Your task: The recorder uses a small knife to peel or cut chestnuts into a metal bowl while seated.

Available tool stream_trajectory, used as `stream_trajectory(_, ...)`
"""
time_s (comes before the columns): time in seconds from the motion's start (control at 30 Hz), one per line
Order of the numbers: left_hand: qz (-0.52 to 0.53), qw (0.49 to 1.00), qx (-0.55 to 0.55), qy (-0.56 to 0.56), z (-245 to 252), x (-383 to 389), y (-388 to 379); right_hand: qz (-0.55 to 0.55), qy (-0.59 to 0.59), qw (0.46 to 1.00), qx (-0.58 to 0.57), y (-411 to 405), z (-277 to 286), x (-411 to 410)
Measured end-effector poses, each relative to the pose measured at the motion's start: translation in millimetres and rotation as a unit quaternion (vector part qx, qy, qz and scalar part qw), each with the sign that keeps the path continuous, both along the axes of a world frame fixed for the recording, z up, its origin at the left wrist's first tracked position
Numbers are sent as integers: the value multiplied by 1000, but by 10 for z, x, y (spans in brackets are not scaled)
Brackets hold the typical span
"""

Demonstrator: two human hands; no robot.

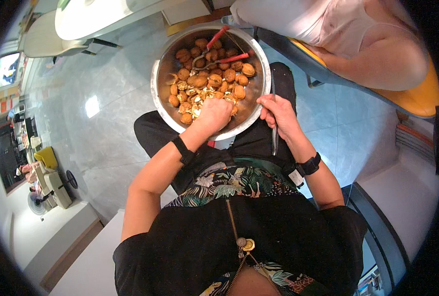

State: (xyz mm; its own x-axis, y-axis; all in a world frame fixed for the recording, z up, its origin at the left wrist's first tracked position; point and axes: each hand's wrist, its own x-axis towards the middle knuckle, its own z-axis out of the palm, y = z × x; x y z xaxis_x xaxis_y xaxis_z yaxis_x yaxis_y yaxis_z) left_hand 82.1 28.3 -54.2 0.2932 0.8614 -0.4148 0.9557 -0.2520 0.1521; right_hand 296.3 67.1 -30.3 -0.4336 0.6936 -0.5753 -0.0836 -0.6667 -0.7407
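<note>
A wide stainless steel bowl [155, 86] rests on my lap, holding many whole walnuts [248, 69] and cracked walnut pieces with shells [198, 98]. My left hand [216, 113] reaches into the bowl's near part; its fingertips are down among the broken pieces, and whether they grip anything is hidden. Just outside the bowl's right rim is my right hand [278, 113], its thumb and forefinger together and the other fingers curled round a thin metal utensil [275, 140]. A nutcracker with red handles [234, 58] lies on the walnuts at the bowl's far side.
Another person's bare arm [378, 70] is at the upper right, beside a yellow and grey chair [404, 100]. A white table [90, 22] and a pale chair [43, 37] stand at the upper left. An electric fan [38, 203] is farther left.
</note>
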Motion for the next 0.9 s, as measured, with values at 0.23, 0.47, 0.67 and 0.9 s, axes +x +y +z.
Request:
stream_trajectory(0.23, 243, 874, -112, -405, 294, -337, 3, 42, 43, 998, 8, -25, 95, 4)
stream_trajectory(0.47, 445, 515, -274, -680, 658, -304, -217, 109, -26, 989, 100, -40, 371, -349)
stream_trajectory(0.67, 449, 528, -229, -684, 684, -212, -326, 106, 59, 991, 62, -47, 417, -599)
stream_trajectory(0.9, 492, 524, -67, -692, 635, 36, -451, 5, 51, 998, 39, -243, 440, -817)
